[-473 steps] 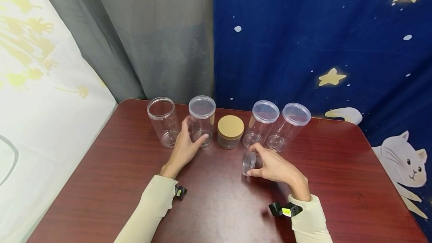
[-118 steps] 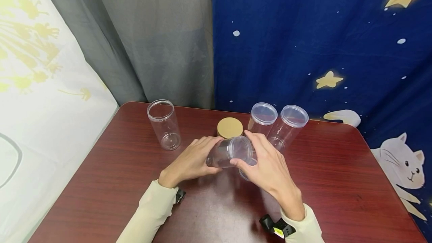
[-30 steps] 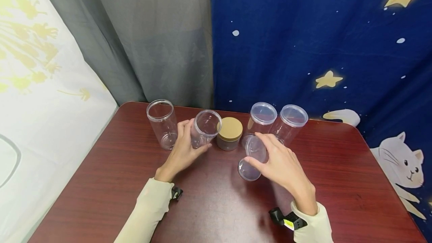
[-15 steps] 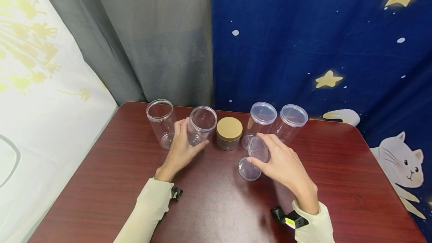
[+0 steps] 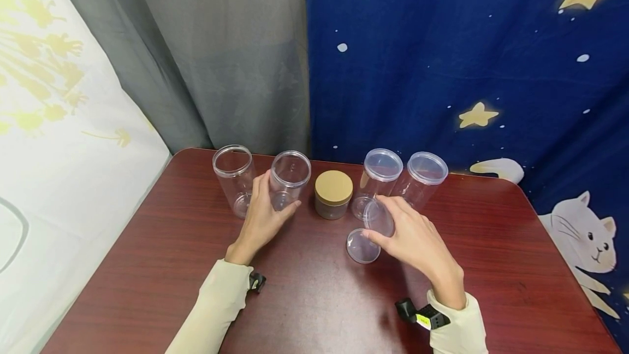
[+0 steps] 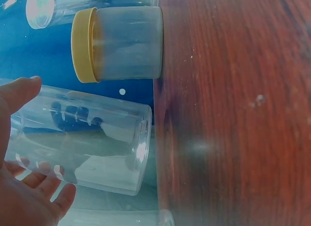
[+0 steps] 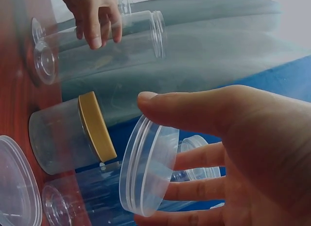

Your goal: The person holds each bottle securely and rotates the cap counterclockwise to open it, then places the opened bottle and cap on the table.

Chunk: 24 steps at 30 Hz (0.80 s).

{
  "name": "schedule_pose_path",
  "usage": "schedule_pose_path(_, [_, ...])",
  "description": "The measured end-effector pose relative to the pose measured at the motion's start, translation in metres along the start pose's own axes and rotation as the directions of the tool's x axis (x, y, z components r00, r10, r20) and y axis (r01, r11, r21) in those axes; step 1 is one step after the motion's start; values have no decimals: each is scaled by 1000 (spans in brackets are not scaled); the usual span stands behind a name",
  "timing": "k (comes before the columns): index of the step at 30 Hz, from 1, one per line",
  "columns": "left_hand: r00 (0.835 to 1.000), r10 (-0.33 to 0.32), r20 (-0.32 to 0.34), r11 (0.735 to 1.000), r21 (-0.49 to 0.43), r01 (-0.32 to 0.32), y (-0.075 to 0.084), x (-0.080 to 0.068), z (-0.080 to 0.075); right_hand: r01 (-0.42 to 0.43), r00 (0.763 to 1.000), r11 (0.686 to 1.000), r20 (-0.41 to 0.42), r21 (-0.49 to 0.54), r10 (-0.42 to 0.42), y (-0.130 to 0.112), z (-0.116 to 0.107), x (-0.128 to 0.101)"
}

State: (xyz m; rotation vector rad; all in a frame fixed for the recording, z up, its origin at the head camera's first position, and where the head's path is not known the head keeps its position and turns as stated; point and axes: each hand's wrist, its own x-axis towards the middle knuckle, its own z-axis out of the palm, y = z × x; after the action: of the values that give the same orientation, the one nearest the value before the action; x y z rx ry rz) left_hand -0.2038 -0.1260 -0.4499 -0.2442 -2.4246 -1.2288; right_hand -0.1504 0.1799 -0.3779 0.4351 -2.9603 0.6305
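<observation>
My left hand (image 5: 260,222) grips a tall clear jar (image 5: 291,179), thumb on one side and fingers on the other. The jar has no lid on its rim. In the left wrist view the jar (image 6: 97,138) leans slightly, its base close to the tabletop. Between thumb and fingers, my right hand (image 5: 417,239) pinches a clear round lid (image 5: 379,219), held tilted above the table; the right wrist view shows the lid's ridged edge (image 7: 141,172). Another clear lid (image 5: 362,246) lies on the table just below it.
A lidless tall jar (image 5: 235,179) stands to the left. Between the hands sits a short jar with a yellow lid (image 5: 333,188). Two lidded tall jars (image 5: 383,165) (image 5: 427,168) stand behind the right hand. Curtains hang behind the red-brown table (image 5: 314,310).
Earlier both hands held the tilted jar with its lid on; the lid is now off, in my right hand. The jar has moved left, away from the yellow-lidded one. My right hand drifted slightly right.
</observation>
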Motion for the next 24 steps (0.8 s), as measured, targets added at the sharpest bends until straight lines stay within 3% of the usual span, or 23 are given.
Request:
schedule_pose_path(9, [999, -46, -6, 999, 10, 46, 0, 0, 0, -16, 999, 1000, 38, -17, 16, 5, 1, 1])
schedule_pose_path(24, [998, -68, 0, 998, 8, 68, -4, 0, 0, -15, 997, 1000, 76, -16, 17, 13, 2, 2])
